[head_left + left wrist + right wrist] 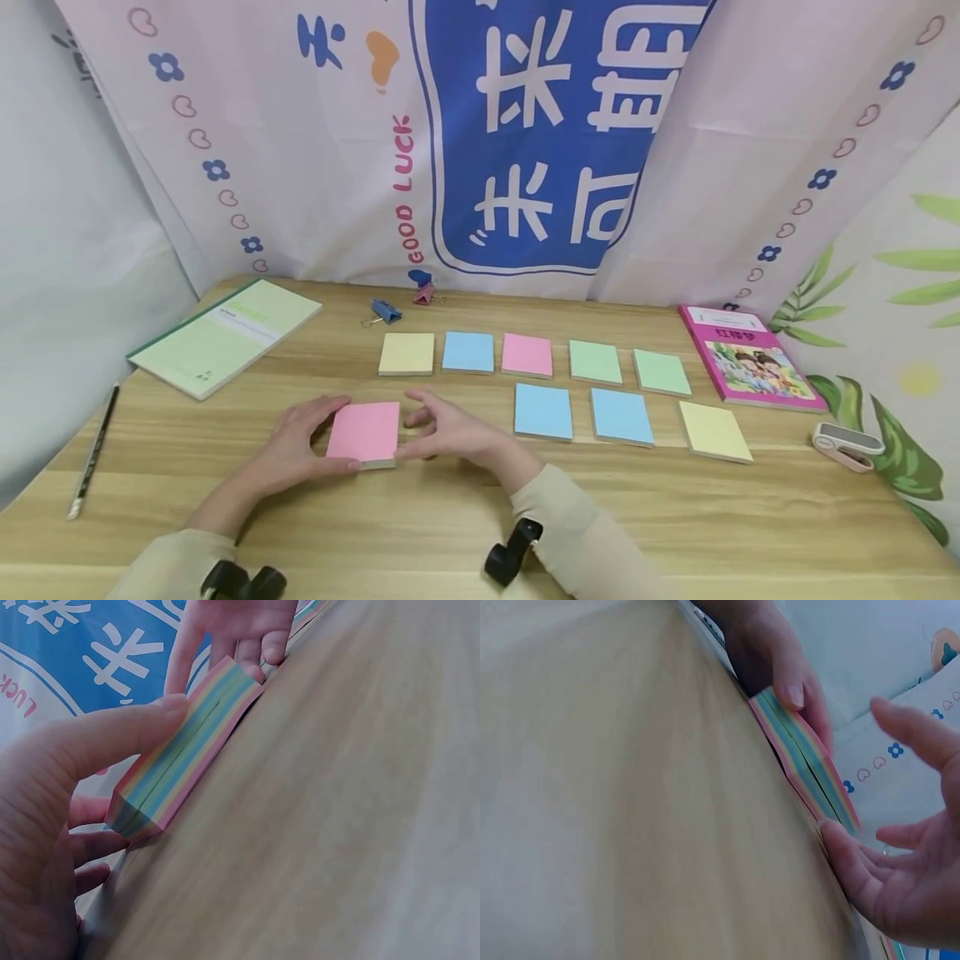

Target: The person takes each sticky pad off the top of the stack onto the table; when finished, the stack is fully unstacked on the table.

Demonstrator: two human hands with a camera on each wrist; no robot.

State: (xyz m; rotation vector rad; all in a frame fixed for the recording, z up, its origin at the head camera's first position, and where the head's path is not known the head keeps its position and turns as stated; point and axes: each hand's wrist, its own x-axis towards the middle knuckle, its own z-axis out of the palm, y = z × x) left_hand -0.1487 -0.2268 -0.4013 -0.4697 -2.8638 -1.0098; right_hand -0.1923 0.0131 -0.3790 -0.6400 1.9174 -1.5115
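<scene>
A thick pad of sticky notes [365,430], pink on top, lies on the table in front of me. Its side shows pink, yellow, blue and green layers [187,750], with a dark seam along the middle. My left hand [298,442] holds it at its left side, thumb on the near edge and fingers at the far left corner. To the right of the pad is my right hand [452,427], its fingers spread and nothing held. In the right wrist view, a fingertip of the right hand [907,862] is close to the pad's lower corner; contact is unclear.
Behind and to the right, several flat note pads, such as a yellow one [407,354] and a blue one [543,412], form two rows. A green notebook [228,337], pencil [93,454], binder clips [386,311], pink book [750,358] and white-and-pink gadget [847,446] lie around.
</scene>
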